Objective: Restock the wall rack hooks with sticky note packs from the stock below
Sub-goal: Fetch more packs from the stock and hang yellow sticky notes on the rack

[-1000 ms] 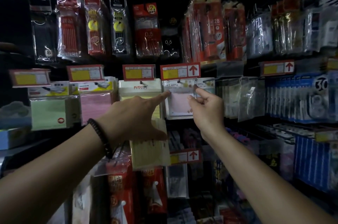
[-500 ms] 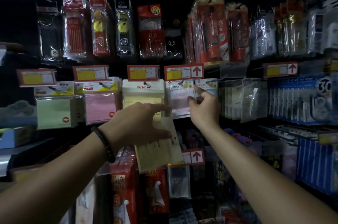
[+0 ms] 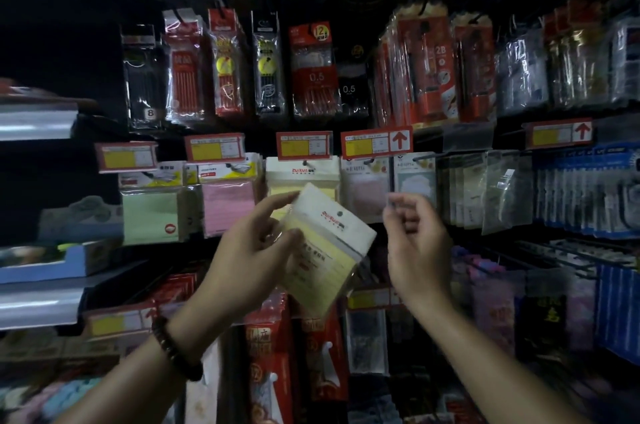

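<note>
Your left hand [image 3: 252, 250] pinched a yellow sticky note pack [image 3: 325, 243] between thumb and fingers and held it tilted. Your right hand [image 3: 415, 247] was just right of the pack, fingers loosely bent, holding nothing. Farther back, a hanging yellow pack [image 3: 301, 176] sat under a red price tag [image 3: 304, 145]. A pink pack [image 3: 228, 205] hung to its left.

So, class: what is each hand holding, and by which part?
The left hand pinches the tilted, plastic-wrapped yellow sticky note pack by its upper left edge, thumb in front. The right hand holds nothing.
</note>
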Tool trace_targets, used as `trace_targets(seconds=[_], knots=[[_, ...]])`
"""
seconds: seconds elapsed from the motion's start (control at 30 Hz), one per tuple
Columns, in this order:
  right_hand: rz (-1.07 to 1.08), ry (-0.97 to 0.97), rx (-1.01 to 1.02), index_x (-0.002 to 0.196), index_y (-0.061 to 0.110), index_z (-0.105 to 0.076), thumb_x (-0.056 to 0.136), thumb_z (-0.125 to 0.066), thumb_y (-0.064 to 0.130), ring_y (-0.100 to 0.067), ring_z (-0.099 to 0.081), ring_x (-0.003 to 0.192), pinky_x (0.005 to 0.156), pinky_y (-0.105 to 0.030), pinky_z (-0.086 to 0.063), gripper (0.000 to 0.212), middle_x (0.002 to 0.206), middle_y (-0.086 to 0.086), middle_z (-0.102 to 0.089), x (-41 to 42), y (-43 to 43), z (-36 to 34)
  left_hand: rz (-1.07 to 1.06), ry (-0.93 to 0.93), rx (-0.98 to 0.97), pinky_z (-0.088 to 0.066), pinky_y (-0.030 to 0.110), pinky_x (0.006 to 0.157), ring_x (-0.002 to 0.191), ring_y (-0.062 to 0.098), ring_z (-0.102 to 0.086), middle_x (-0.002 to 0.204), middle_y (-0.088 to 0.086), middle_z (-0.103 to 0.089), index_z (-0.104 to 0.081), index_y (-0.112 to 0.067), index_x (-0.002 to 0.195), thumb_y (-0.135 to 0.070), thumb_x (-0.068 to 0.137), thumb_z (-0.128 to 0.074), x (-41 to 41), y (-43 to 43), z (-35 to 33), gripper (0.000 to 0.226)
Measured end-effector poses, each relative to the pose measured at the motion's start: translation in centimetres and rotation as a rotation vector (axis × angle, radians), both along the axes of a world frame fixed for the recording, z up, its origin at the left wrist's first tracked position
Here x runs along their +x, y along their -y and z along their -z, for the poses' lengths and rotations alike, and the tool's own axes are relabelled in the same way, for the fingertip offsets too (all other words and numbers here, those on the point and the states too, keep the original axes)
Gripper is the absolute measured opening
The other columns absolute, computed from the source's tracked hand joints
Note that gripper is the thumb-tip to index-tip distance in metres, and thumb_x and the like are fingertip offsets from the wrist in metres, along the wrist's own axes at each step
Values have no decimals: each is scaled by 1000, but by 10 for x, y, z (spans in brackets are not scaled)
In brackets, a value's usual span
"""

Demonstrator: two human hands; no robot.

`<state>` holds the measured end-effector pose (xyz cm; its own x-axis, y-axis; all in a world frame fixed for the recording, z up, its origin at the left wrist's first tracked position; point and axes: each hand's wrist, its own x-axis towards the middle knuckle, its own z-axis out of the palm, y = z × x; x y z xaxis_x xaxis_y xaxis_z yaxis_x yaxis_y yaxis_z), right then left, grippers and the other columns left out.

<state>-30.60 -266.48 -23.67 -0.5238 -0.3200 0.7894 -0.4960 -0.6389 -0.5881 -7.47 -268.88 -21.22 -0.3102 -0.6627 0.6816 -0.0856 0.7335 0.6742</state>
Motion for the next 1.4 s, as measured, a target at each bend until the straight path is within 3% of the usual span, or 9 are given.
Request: trace_targets(seconds=[0.13, 0.2, 0.3, 0.4, 0.6, 0.73, 0.97, 1.13, 1.4], knots=[[-206, -43, 43, 155, 42, -44, 104, -66, 29, -5, -69, 94, 76, -24, -61, 57, 117, 13, -66, 34, -25, 21, 16, -249, 24, -66, 44, 85, 109, 17, -75, 123, -3, -75, -52, -43, 146, -21, 107, -57, -2, 1, 17, 46], [-301, -61, 66, 160, 43, -41, 104, -67, 24, -6, -73, 97, 74, -28, -64, 64, 121, 13, -68, 46, -22, 25, 12, -303, 18, -65, 44, 88, 112, 19, -75, 125, 0, -74, -47, -42, 149, -17, 108, -55, -8, -1, 27, 48], [-273, -81, 62, 143, 37, -65, 102, -72, 15, -5, -74, 93, 72, -26, -62, 47, 114, 7, -75, 53, -10, 26, 82, -343, 40, -65, 41, 87, 111, 17, -76, 122, -2, -76, -35, -44, 156, -12, 108, -55, -13, -4, 35, 61], [-249, -74, 58, 135, 31, -72, 98, -77, 13, -11, -74, 97, 82, -36, -66, 42, 113, 12, -75, 52, 3, 18, -60, -230, -114, -67, 33, 78, 103, 11, -76, 123, -7, -71, -43, -45, 152, -14, 104, -63, -5, 2, 31, 60], [-240, -99, -28, 135, 21, -72, 98, -75, 7, -4, -67, 121, 105, -31, -58, 40, 127, 17, -70, 49, 25, -2, -278, -41, -330, -61, 18, 87, 110, 5, -66, 135, -23, -53, -57, -30, 150, -15, 101, -68, 0, 30, 12, 51], [-245, -105, -64, 139, 20, -70, 101, -71, 8, -5, -64, 127, 108, -33, -57, 40, 133, 15, -68, 45, 39, -11, -348, 8, -435, -53, 10, 95, 112, -1, -58, 136, -18, -50, -55, -24, 153, -5, 99, -69, -2, 45, 0, 59], [-189, -108, -145, 140, 16, -69, 101, -69, 5, 1, -59, 133, 114, -25, -50, 40, 138, 15, -66, 49, 52, -22, -388, -34, -538, -53, 12, 97, 111, 7, -59, 138, -13, -50, -54, -19, 154, -4, 99, -69, -10, 64, -7, 59], [-164, -105, -216, 140, 15, -69, 101, -67, 0, -8, -60, 135, 113, -27, -51, 41, 138, 12, -67, 54, 55, -17, -384, -70, -614, -62, 33, 96, 112, 15, -64, 140, 0, -58, -57, -13, 151, -3, 97, -72, -8, 73, 0, 58], [-104, -99, -150, 140, 12, -68, 102, -67, 2, 7, -56, 132, 107, -7, -43, 40, 137, 15, -65, 57, 64, -26, -416, -10, -554, -52, 12, 97, 111, 5, -58, 144, -7, -53, -52, -17, 156, -8, 101, -67, -9, 73, -8, 57]])
